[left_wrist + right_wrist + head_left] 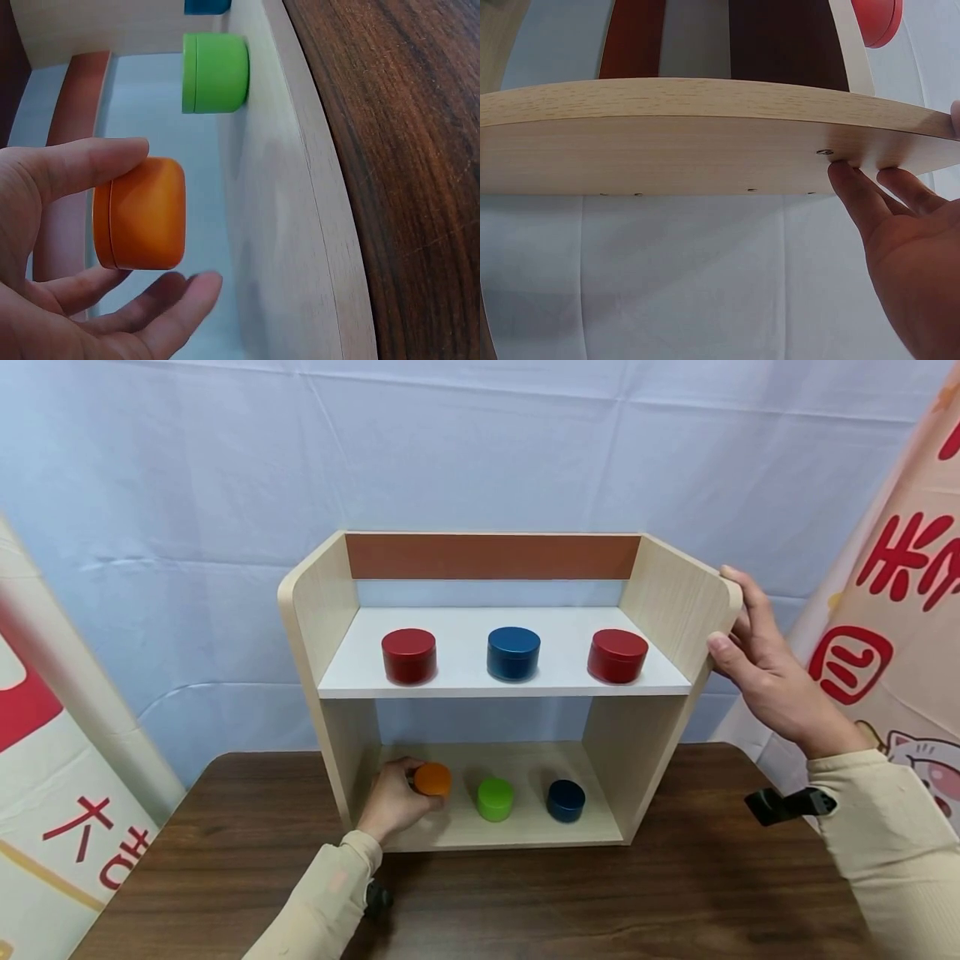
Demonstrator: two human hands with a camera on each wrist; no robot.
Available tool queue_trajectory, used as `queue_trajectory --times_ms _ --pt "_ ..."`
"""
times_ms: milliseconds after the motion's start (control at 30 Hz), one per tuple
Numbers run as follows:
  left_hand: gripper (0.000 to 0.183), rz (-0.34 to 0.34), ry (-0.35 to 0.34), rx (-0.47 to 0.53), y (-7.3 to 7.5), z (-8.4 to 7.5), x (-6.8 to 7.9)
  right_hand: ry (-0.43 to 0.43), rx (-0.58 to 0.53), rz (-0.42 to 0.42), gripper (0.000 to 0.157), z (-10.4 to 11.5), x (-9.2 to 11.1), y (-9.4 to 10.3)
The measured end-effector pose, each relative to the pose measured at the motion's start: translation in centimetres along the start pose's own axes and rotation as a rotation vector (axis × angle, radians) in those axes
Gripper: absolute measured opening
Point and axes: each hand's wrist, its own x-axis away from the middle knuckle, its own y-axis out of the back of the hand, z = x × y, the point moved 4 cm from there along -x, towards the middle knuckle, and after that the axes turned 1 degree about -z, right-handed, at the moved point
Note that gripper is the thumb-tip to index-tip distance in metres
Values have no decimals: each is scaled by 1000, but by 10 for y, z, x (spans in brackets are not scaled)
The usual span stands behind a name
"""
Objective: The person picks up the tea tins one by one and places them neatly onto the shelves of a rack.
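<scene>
My left hand [395, 800] pinches a small round orange tin [146, 214] between thumb and fingers, inside the lower left of a wooden two-tier shelf [504, 692]. In the left wrist view the tin is held off the lower board. To its right on that board stand a lime green tin [495, 799] and a dark blue tin [566, 801]. My right hand [776, 681] grips the front edge of the shelf's right side panel, thumb at the edge and fingers on the outer face [705, 154].
On the white upper board sit a red tin [408, 657], a blue tin [513, 653] and another red tin [617, 657]. The shelf stands on a dark wooden table [540, 902]. Behind hangs a pale blue cloth [480, 452], with printed banners at both sides.
</scene>
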Motion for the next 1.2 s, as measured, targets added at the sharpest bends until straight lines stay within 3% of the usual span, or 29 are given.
queue_trajectory --times_ms 433,700,1200 --pt "55 -23 20 -40 -1 2 0 2 -24 -3 71 1 0 -1" --pt "48 -24 -10 -40 -6 7 1 8 -34 -2 71 1 1 -2" --pt "57 -8 65 -62 -17 26 5 15 -45 -4 71 1 1 -3"
